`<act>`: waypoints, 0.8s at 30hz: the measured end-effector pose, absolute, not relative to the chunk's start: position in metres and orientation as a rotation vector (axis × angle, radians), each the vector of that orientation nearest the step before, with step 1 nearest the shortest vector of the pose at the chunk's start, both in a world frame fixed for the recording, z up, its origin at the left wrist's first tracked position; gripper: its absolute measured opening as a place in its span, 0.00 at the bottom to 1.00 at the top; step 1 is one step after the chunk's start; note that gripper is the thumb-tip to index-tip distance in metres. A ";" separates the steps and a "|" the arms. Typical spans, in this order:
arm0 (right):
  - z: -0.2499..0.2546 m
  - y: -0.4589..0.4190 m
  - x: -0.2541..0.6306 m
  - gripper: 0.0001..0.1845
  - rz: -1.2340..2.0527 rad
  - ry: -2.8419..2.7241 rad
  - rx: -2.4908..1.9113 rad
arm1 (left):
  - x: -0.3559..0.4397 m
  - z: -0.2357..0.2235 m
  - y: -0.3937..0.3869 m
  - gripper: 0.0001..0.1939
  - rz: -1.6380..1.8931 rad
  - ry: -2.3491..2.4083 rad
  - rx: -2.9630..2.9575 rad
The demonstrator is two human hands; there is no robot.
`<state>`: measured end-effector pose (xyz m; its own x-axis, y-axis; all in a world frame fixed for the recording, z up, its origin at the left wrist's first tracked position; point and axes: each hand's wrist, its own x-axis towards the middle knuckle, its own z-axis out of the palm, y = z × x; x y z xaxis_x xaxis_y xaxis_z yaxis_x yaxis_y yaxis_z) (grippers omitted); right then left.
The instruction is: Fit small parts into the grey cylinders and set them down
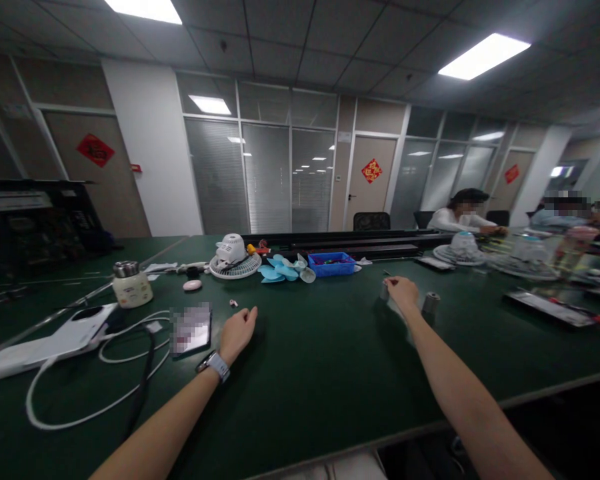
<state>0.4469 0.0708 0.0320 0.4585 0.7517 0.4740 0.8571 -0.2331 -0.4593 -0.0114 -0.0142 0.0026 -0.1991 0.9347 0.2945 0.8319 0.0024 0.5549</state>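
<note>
My right hand (404,293) is closed in a pinch at the top of a small grey cylinder (383,291), which the fingers partly cover. A thin dark tip (387,272) shows just above the fingertips; what it belongs to is unclear. Right of this hand, a second grey cylinder (431,303) stands upright on the green tabletop (310,373). My left hand (237,333), with a watch (214,365) at its wrist, rests loosely curled on the table. Nothing shows in its fingers. Close to its left lies a phone (193,330), and a small pink-and-white item (233,303) sits beyond it.
Farther back are a white fan (233,257), blue fan blades (279,269) and a blue bin (331,265) of small parts. A jar (131,285) and a looping white cable (100,417) occupy the left. At right lies a tray (550,309); people sit beyond.
</note>
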 end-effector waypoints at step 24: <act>0.017 0.055 0.321 0.24 0.292 -1.605 -1.459 | 0.001 0.012 -0.026 0.20 1.258 1.854 1.901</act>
<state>0.3212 0.0550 0.0174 0.1223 0.8807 0.4577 0.6635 0.2705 -0.6976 0.0011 -0.0264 0.0120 -0.1511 0.8944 0.4211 0.7216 -0.1913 0.6653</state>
